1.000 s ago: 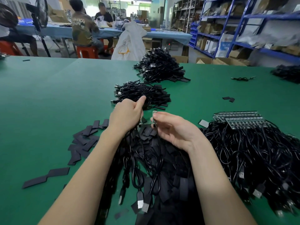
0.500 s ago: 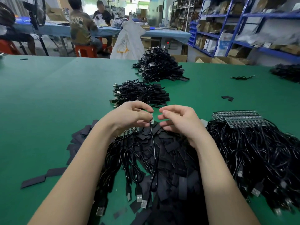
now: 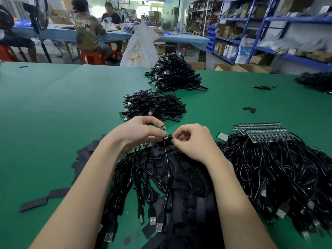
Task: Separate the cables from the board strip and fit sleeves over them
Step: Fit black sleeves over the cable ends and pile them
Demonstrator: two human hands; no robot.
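My left hand (image 3: 136, 133) pinches a small circuit board (image 3: 163, 131) upright; its thin black cable (image 3: 167, 159) hangs down toward me. Under that same hand a strip of boards (image 3: 140, 148) with several cables attached is partly hidden. My right hand (image 3: 192, 141) pinches a flat black sleeve (image 3: 169, 138) right beside the base of the board. Loose black sleeves (image 3: 179, 177) are heaped beneath both hands on the green table (image 3: 53, 123).
Two piles of sleeved cables (image 3: 154, 105) (image 3: 175, 74) lie further back. Board strips (image 3: 260, 131) with a big tangle of cables (image 3: 278, 177) sit to the right. Stray sleeves (image 3: 43, 199) lie at left. People sit at a blue table (image 3: 59, 34) behind.
My hands came together: the left hand took the single board upright, and the right hand picked up a sleeve and brought it to the board's base.
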